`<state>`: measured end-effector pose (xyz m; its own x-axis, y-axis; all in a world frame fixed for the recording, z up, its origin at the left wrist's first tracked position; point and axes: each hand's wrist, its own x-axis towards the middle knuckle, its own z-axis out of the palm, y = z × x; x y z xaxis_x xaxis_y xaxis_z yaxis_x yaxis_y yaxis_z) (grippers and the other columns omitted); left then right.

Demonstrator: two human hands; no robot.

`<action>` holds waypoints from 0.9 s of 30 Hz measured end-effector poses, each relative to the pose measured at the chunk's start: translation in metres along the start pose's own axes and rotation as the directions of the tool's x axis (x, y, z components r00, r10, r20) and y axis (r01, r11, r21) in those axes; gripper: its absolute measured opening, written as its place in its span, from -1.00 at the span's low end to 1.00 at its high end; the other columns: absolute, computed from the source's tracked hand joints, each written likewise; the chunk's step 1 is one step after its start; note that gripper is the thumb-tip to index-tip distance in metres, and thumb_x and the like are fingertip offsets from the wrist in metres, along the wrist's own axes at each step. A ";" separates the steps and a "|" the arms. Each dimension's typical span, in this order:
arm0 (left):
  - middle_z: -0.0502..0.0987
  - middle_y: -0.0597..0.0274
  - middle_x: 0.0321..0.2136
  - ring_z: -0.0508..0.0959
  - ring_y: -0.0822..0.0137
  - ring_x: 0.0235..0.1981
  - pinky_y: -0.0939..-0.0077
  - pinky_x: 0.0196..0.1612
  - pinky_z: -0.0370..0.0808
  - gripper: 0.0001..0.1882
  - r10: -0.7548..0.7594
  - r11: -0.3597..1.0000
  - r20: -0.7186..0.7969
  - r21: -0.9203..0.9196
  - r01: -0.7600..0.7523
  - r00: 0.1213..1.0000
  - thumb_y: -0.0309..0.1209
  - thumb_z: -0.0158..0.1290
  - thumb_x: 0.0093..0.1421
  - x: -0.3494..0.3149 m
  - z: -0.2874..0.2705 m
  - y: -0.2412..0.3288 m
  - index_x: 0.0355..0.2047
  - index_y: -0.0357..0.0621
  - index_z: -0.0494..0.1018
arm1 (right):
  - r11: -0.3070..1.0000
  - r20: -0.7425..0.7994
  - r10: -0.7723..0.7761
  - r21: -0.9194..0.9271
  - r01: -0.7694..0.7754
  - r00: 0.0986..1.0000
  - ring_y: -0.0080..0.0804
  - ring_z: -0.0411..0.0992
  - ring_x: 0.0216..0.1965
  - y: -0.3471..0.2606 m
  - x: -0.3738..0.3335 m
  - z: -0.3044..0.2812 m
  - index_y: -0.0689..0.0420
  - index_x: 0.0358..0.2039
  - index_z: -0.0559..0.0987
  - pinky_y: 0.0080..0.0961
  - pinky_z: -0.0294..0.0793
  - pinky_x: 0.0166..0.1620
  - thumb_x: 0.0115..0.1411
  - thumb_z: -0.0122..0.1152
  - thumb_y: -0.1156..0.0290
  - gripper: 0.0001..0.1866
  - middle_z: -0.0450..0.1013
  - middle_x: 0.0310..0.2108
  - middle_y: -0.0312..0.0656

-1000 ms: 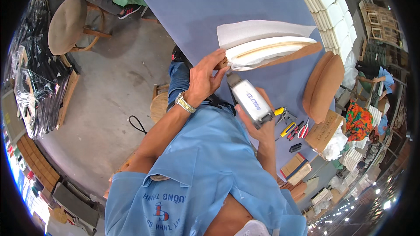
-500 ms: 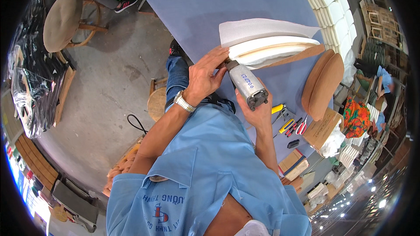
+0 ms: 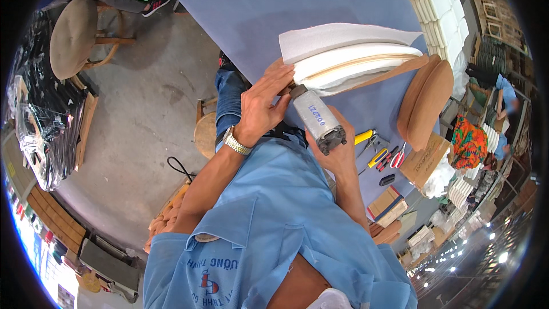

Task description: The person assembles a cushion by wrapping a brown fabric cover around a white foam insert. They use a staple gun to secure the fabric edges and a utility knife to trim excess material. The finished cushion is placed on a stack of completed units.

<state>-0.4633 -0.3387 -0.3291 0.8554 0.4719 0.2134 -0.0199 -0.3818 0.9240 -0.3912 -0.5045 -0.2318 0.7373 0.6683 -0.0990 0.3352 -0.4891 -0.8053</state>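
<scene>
A curved seat cushion [image 3: 349,64] with white padding, a thin wooden edge and brown fabric along its near side rests on the blue-covered table [image 3: 274,0]. Pale mesh cloth [image 3: 343,40] spreads from its far side. My left hand [image 3: 264,103] grips the cushion's left end, fingers on top and thumb below. My right hand [image 3: 340,149] is wrapped round a grey staple gun [image 3: 316,113]; its dark nose meets the cushion's left end beside my left thumb. The gun's body hides its handle and most of my right fingers.
Two brown padded pieces [image 3: 424,103] lie at the right. Nearer me are a yellow-handled tool [image 3: 363,136], a screwdriver [image 3: 377,157], red-handled scissors [image 3: 398,157] and a cardboard box [image 3: 424,160]. White cushions [image 3: 434,11] are stacked beyond. A round stool [image 3: 74,37] stands far left, near another person's shoe [image 3: 156,6].
The staple gun and my right hand have moved slightly left and down in the picture. My left hand keeps its hold on the cushion's end. The whole view has shifted a little.
</scene>
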 end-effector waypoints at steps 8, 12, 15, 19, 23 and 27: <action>0.56 -0.05 0.18 0.51 0.03 0.28 0.24 0.28 0.48 -0.37 -0.118 0.990 -0.006 -0.075 0.117 0.993 -0.80 0.17 -0.04 -0.007 -0.002 0.001 0.11 -0.26 0.57 | 0.996 0.083 0.088 -0.016 -0.087 0.993 0.07 0.56 -0.26 -0.001 -0.002 0.007 0.26 -0.05 0.56 -0.28 0.56 -0.15 -0.02 0.41 0.50 -0.54 0.56 -0.25 0.01; 0.58 -0.02 0.16 0.52 0.05 0.27 0.12 0.38 0.38 -0.40 -0.175 0.979 0.003 -0.102 0.175 0.985 -0.76 0.24 -0.03 -0.009 -0.004 0.003 0.10 -0.23 0.58 | 0.989 0.076 0.143 -0.042 -0.141 0.987 0.05 0.57 -0.28 -0.008 0.000 0.012 0.25 -0.06 0.57 -0.31 0.57 -0.17 -0.02 0.41 0.50 -0.55 0.56 -0.26 0.01; 0.58 0.00 0.16 0.51 0.05 0.28 0.09 0.39 0.37 -0.40 -0.198 0.975 0.012 -0.102 0.198 0.980 -0.76 0.23 -0.01 -0.008 -0.007 0.006 0.11 -0.22 0.58 | 0.983 0.077 0.179 -0.056 -0.175 0.981 0.01 0.58 -0.30 -0.010 0.000 0.017 0.26 -0.05 0.56 -0.34 0.58 -0.18 0.00 0.41 0.49 -0.55 0.57 -0.28 0.01; 0.58 0.00 0.16 0.50 0.06 0.28 0.10 0.39 0.37 -0.39 -0.180 0.977 -0.001 -0.115 0.178 0.984 -0.76 0.23 0.00 -0.009 -0.009 0.002 0.12 -0.20 0.57 | 0.984 0.056 0.169 -0.071 -0.165 0.984 -0.11 0.61 -0.29 -0.010 -0.003 0.024 0.27 -0.05 0.57 -0.38 0.58 -0.17 0.05 0.40 0.48 -0.58 0.59 -0.27 -0.01; 0.56 -0.04 0.17 0.51 0.09 0.27 0.18 0.36 0.40 -0.39 -0.132 0.984 -0.033 -0.127 0.126 0.991 -0.73 0.26 0.02 -0.007 -0.007 -0.007 0.14 -0.18 0.56 | 0.987 0.054 0.144 -0.074 -0.140 0.988 0.01 0.58 -0.24 0.006 -0.008 0.025 0.24 -0.04 0.57 -0.28 0.57 -0.14 0.06 0.39 0.41 -0.58 0.59 -0.22 0.01; 0.54 -0.04 0.18 0.54 0.04 0.22 0.29 0.24 0.54 -0.33 -0.079 0.995 -0.025 -0.071 0.077 0.997 -0.57 0.37 0.04 -0.005 -0.006 -0.001 0.22 -0.18 0.49 | 0.993 0.023 0.056 -0.102 -0.053 0.998 -0.19 0.58 -0.31 0.003 -0.021 0.008 0.29 -0.12 0.59 -0.37 0.55 -0.21 0.10 0.45 0.42 -0.64 0.60 -0.29 -0.06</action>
<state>-0.4708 -0.3360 -0.3290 0.8411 0.5203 0.1476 0.0095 -0.2872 0.9578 -0.4105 -0.5149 -0.2368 0.7413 0.6526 -0.1571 0.3537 -0.5787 -0.7348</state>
